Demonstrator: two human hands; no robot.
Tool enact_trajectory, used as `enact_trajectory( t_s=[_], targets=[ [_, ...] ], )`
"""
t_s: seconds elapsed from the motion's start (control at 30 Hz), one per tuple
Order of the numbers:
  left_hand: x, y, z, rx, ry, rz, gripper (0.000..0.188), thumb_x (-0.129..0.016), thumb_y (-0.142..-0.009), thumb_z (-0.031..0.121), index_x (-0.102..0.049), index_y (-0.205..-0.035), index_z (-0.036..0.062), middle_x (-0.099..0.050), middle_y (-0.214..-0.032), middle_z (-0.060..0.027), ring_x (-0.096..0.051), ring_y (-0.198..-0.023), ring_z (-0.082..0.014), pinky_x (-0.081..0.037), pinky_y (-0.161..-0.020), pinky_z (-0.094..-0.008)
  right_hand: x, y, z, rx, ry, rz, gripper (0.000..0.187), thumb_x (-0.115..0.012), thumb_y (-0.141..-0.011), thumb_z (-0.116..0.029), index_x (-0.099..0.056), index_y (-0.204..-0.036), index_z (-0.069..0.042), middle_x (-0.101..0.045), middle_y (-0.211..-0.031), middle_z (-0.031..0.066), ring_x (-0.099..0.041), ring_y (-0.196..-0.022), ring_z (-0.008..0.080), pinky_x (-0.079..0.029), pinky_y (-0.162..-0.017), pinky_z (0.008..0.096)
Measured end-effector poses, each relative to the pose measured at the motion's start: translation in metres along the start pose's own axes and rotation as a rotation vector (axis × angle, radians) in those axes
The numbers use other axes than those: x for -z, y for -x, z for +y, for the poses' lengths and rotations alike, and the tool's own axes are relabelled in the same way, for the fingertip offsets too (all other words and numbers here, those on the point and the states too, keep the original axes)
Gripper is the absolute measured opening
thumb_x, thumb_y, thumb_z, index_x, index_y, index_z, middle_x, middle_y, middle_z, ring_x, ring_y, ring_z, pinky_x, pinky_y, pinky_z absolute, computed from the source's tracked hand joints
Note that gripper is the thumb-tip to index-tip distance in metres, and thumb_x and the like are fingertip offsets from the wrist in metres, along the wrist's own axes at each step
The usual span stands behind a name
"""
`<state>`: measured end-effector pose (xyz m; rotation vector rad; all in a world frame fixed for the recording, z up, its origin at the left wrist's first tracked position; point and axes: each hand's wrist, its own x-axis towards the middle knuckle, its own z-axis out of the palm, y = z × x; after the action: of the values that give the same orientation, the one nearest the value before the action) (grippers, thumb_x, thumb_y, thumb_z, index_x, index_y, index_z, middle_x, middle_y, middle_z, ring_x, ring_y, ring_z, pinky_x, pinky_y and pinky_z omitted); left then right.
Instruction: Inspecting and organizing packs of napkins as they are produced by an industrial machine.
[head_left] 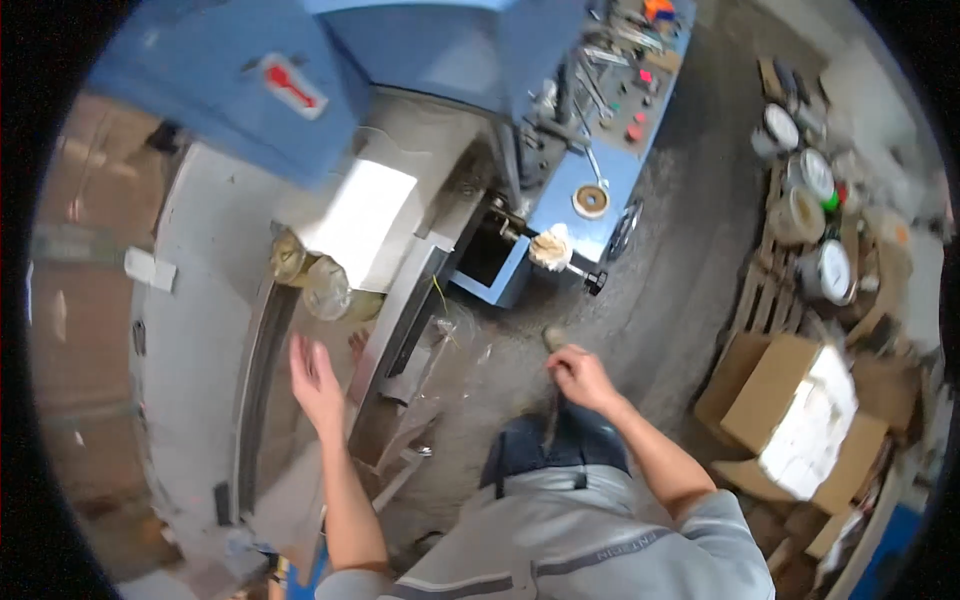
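My left hand (316,378) is held out over the long metal trough of the machine, its fingers stretched and empty. Just beyond its fingertips are two round, see-through containers with yellowish contents: one container (327,288) nearer, another container (288,255) farther left. A bright white sheet (368,215) lies behind them on the grey machine bed. My right hand (583,378) hangs in front of my jeans with its fingers curled. A small brownish-grey shape (553,338) shows beside its fingertips; whether the hand holds it is unclear.
A blue machine (420,45) fills the back. Its control panel (625,130) carries wrenches, buttons and a tape roll (591,201). A crumpled rag (550,247) sits at the panel's near corner. On the right stand white buckets (826,270) on a pallet and an open cardboard box (765,395).
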<state>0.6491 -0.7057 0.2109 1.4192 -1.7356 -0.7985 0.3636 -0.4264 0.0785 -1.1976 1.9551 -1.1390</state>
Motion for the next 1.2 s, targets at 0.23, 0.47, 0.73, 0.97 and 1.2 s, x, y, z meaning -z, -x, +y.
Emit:
enact_trajectory(
  t_s=[0.23, 0.47, 0.73, 0.97, 1.2],
  targets=[
    [0.027, 0.076, -0.033, -0.328, -0.809, -0.210, 0.049, -0.054, -0.097, 0.018, -0.048, -0.142, -0.0006, -0.055, -0.138, -0.0215, -0.057, -0.122, -0.0310, -0.044, -0.100, -0.0367, -0.091, 0.156, 0.190, -0.632, 0.076, 0.043, 0.030, -0.063, -0.091, -0.029, -0.071, -0.099, -0.001, -0.068, -0.100, 0.0212, -0.064, -0.097, 0.0406, -0.051, -0.086, 0.0447],
    [0.038, 0.074, -0.066, -0.231, -0.791, -0.242, 0.063, -0.043, -0.105, 0.037, -0.033, -0.148, -0.0084, -0.046, -0.146, -0.0204, -0.044, -0.135, -0.0271, -0.030, -0.113, -0.0361, -0.227, 0.277, 0.313, -0.822, -0.051, -0.425, 0.055, -0.059, -0.088, -0.054, -0.067, -0.122, -0.012, -0.058, -0.133, 0.0183, -0.041, -0.133, 0.0455, -0.023, -0.115, 0.0605],
    [0.066, 0.063, -0.076, -0.116, -0.715, -0.219, 0.061, -0.039, -0.107, 0.037, -0.030, -0.150, -0.0053, -0.042, -0.150, -0.0165, -0.039, -0.139, -0.0241, -0.027, -0.116, -0.0366, -0.257, 0.292, 0.337, -0.871, -0.165, -0.238, 0.042, -0.066, -0.084, -0.045, -0.073, -0.109, -0.012, -0.063, -0.126, 0.0156, -0.040, -0.133, 0.0442, -0.026, -0.110, 0.0604],
    [0.080, 0.054, -0.079, -0.209, -0.609, -0.262, 0.058, -0.038, -0.108, 0.034, -0.030, -0.151, -0.0050, -0.037, -0.154, -0.0163, -0.036, -0.142, -0.0240, -0.026, -0.118, -0.0365, -0.245, 0.279, 0.327, -0.882, -0.151, -0.185, 0.045, -0.067, -0.086, -0.043, -0.072, -0.111, -0.006, -0.065, -0.124, 0.0176, -0.043, -0.134, 0.0407, -0.026, -0.114, 0.0518],
    [0.070, 0.057, -0.081, -0.204, -0.625, -0.165, 0.060, -0.042, -0.107, 0.036, -0.033, -0.149, -0.0050, -0.043, -0.150, -0.0150, -0.040, -0.139, -0.0233, -0.028, -0.116, -0.0364, -0.248, 0.281, 0.331, -0.874, -0.147, -0.161, 0.042, -0.069, -0.086, -0.040, -0.072, -0.110, -0.007, -0.066, -0.124, 0.0149, -0.045, -0.132, 0.0399, -0.026, -0.113, 0.0539]
  ],
)
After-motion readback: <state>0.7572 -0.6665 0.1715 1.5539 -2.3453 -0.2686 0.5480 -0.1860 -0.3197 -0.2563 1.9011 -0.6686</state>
